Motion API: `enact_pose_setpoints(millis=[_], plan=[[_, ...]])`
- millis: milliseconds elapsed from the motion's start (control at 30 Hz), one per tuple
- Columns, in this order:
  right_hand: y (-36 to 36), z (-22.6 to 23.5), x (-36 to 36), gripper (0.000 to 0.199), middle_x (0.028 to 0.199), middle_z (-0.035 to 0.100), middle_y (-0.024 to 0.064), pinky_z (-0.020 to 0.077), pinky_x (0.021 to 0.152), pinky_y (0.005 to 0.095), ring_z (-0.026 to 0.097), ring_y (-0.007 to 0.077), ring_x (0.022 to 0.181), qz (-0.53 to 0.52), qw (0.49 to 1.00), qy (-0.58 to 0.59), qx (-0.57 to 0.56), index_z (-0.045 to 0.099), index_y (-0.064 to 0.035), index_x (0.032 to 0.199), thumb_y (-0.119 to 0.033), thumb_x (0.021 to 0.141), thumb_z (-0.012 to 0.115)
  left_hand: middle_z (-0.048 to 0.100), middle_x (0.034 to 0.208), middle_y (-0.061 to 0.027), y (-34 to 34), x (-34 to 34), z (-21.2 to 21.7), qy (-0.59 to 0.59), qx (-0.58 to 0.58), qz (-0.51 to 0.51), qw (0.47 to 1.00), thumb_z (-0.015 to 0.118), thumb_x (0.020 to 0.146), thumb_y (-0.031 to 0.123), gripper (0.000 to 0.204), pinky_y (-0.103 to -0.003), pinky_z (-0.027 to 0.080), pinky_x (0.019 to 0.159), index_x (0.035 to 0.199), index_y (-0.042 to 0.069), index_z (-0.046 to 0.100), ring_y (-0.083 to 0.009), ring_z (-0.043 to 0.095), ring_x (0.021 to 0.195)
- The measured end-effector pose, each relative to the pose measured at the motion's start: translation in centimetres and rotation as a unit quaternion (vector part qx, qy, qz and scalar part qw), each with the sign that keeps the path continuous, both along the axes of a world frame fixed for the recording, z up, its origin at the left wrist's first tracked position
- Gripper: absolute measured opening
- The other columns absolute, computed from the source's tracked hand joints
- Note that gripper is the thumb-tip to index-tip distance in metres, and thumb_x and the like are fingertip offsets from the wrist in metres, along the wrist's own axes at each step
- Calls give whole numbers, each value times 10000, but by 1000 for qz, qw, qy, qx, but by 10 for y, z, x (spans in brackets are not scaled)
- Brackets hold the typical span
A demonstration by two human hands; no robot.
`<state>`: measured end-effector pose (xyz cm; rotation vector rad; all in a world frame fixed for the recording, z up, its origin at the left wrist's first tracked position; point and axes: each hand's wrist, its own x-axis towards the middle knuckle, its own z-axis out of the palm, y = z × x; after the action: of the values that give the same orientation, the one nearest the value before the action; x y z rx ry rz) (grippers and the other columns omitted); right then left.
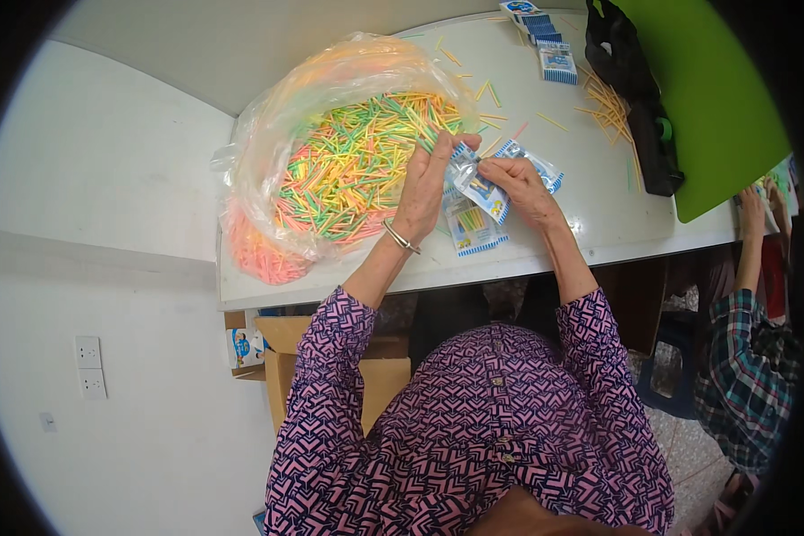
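My left hand (427, 183) and my right hand (520, 186) meet over the white table (590, 214), both gripping a small clear packet with blue and white print (479, 189). My left hand has a metal bangle at its wrist. Right beside my left hand lies a big clear plastic bag (286, 125), open and full of thin yellow, green, pink and orange sticks (348, 170). Under my hands lie two filled packets of the same kind (472, 230), flat near the table's front edge.
A stack of similar packets (545, 40) and loose sticks (609, 107) lie at the table's far side. A black bag (639, 98) rests against a green board (715, 98). Another person in a plaid sleeve (741, 357) works at right. A cardboard box (281, 357) stands under the table.
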<state>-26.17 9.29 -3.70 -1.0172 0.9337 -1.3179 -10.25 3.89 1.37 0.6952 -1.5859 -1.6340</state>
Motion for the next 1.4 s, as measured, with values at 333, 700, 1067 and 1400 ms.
enact_pose_setpoints(millis=[333, 700, 1067, 1400], plan=[[-27, 3, 11, 285, 862, 630, -42, 419, 681, 169, 515, 14, 771, -20, 997, 35, -65, 655, 12, 1045, -221, 892, 597, 591, 1062, -85, -33, 22, 10, -116, -193, 73, 971, 416, 976, 339, 434, -278, 412, 890, 1200, -27, 483, -136, 537, 986], [-16, 5, 11, 310, 987, 625, -7, 414, 801, 197, 537, 49, 887, 10, 998, -39, -44, 611, 16, 1112, -175, 868, 618, 620, 1050, -136, -22, 25, 18, -269, -411, 4, 871, 512, 929, 209, 346, -277, 455, 838, 1222, 26, 490, -164, 588, 973], [6, 6, 2, 289, 842, 667, 11, 446, 673, 194, 578, 39, 751, 55, 997, 51, -5, 666, 13, 1008, -218, 835, 660, 577, 1083, -58, -19, 15, 16, -157, -150, -85, 972, 671, 805, 92, 382, -259, 436, 869, 1149, 33, 516, -136, 529, 1045], [14, 9, -5, 319, 864, 665, 14, 450, 665, 194, 578, 38, 746, 84, 996, 25, 25, 656, 12, 1030, -231, 824, 676, 562, 1086, -86, -13, 6, 14, -146, -205, -101, 963, 703, 779, 123, 504, -268, 438, 863, 1206, 41, 449, -143, 522, 1044]])
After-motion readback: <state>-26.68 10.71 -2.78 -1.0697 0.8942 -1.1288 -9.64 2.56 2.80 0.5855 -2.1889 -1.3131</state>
